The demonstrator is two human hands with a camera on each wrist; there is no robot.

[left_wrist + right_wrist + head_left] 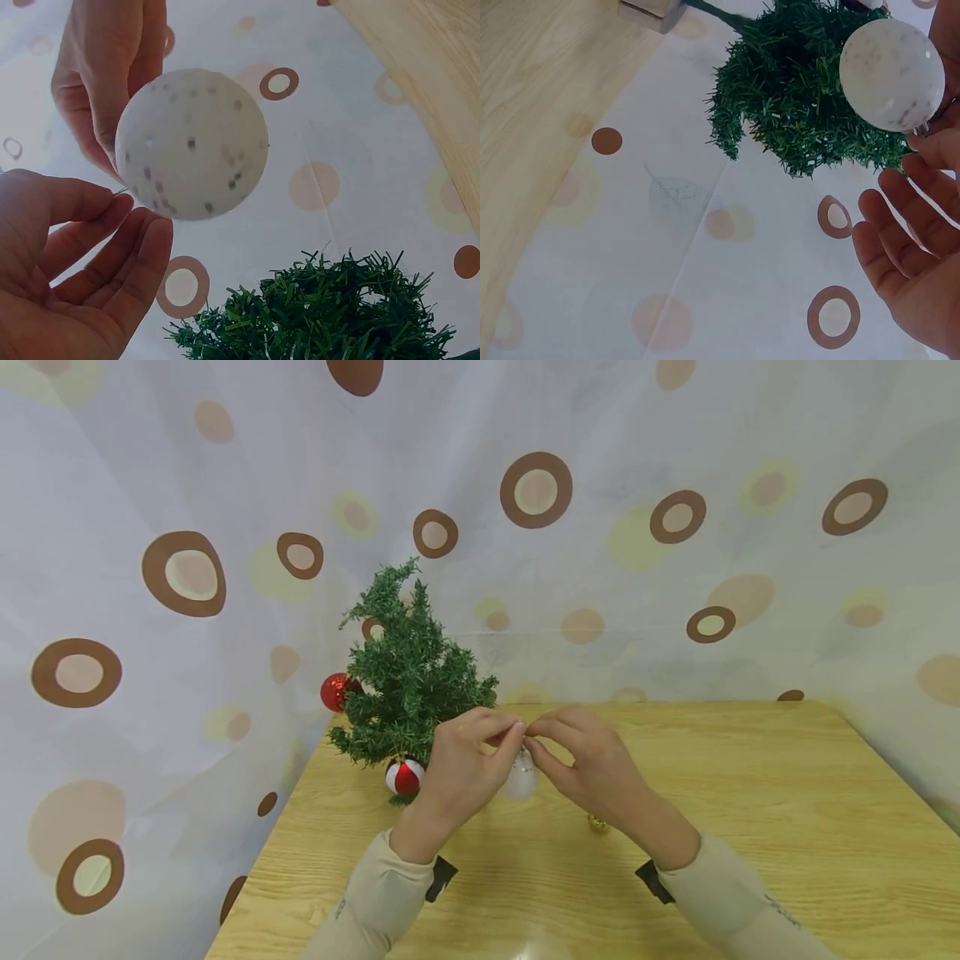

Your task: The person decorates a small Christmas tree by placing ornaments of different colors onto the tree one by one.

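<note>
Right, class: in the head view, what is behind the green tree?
Behind the green tree is a spotted backdrop, including one partly hidden brown ring. Whatever the tree fully covers cannot be seen.

Circle-patterned sheet (630, 435) behind the fingers (558, 727), wood-grain counter (780, 793) below them, red ball (334, 692) farther left, gold ornament (597, 824) nearer, rightward

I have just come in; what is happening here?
Someone holds a white speckled ball at its top, pinching there with the left hand and the right hand. It is not on the small green tree beside it. The tree carries a red ball and a red-and-white ball; a gold object sits on the table.
</note>
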